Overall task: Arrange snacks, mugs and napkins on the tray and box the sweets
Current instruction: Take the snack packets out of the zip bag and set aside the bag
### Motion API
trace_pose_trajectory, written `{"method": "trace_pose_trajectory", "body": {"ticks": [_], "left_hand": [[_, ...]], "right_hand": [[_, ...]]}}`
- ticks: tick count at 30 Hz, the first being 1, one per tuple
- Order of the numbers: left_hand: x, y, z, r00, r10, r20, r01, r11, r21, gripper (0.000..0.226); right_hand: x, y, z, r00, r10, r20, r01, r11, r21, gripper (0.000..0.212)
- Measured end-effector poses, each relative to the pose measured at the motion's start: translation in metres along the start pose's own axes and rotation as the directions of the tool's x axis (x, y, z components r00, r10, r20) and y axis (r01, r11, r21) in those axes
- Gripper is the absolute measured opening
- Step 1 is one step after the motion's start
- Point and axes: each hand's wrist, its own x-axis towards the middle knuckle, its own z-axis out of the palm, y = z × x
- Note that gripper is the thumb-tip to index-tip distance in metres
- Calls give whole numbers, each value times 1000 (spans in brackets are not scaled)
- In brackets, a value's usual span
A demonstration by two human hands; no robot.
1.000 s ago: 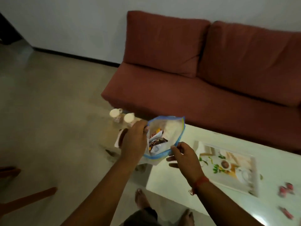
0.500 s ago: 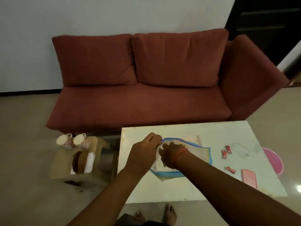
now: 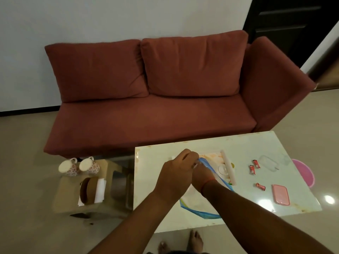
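Observation:
My left hand (image 3: 175, 177) pinches the blue-edged mouth of a clear zip bag (image 3: 194, 202) that lies over the printed tray (image 3: 228, 168) on the white table (image 3: 238, 143). My right hand (image 3: 202, 174) reaches into the bag under the left hand; its fingers are hidden. Three red-wrapped sweets (image 3: 252, 169) lie on the table to the right, beside a clear box (image 3: 269, 162) and its pink lid (image 3: 280, 194). Two flowered mugs (image 3: 78, 166) and a brown napkin holder with white napkins (image 3: 91, 189) stand on a low stool (image 3: 117, 167) to the left.
A red sofa (image 3: 146, 116) runs along the table's far side. A pink round object (image 3: 303, 173) sits past the table's right edge. My bare feet (image 3: 196, 241) are at the table's near edge. A dark doorway is at the top right.
A second ago the bag was held up open near the stool; now it rests over the tray, my left hand holds its mouth and my right hand has gone deeper inside.

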Motion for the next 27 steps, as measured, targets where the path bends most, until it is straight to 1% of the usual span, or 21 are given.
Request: {"method": "trace_pose_trajectory", "body": {"ticks": [1,3,5,6,8,11,13,14,17,21,23,25,27], "left_hand": [[-2,-5,-1,1000,-1,-5,1,1000,4,22],[-7,-16,-2,999,-35,16,35,999,11,20],[-10,-29,0,989,-134,70,134,991,11,14],[-12,-35,1,977,-188,101,189,982,5,11],[-15,-49,3,955,-259,146,264,964,-18,10],[-19,-66,3,934,-324,151,333,942,-32,13],[-20,-75,4,921,-363,140,374,926,-61,18],[-21,-77,5,913,-382,142,394,916,-74,19],[-23,-75,9,894,-417,164,433,898,-78,22],[-22,-74,19,871,-452,190,471,880,-62,14],[-15,-72,26,860,-474,188,491,869,-57,15],[-8,-68,32,848,-501,173,516,854,-57,17],[-1,-62,42,833,-529,158,543,837,-61,13]], "right_hand": [[1,-4,-1,1000,-14,12,13,1000,15,33],[4,-14,5,999,-39,-31,40,999,21,32],[8,-23,11,993,-29,-113,34,999,36,31],[8,-26,15,988,-44,-146,47,999,16,30],[7,-33,20,984,-79,-157,78,997,-10,30],[-5,-33,17,968,-181,-171,182,983,-11,27],[-11,-24,20,956,-224,-190,222,974,-36,35],[-14,-17,25,948,-223,-227,223,974,-23,37],[-21,-7,36,935,-187,-300,221,972,82,31],[-28,5,31,874,-179,-451,290,938,189,35],[-33,18,24,847,-178,-501,337,908,248,28],[-40,33,14,839,-174,-515,371,876,308,17],[-47,50,2,835,-156,-528,383,854,353,9]]}}
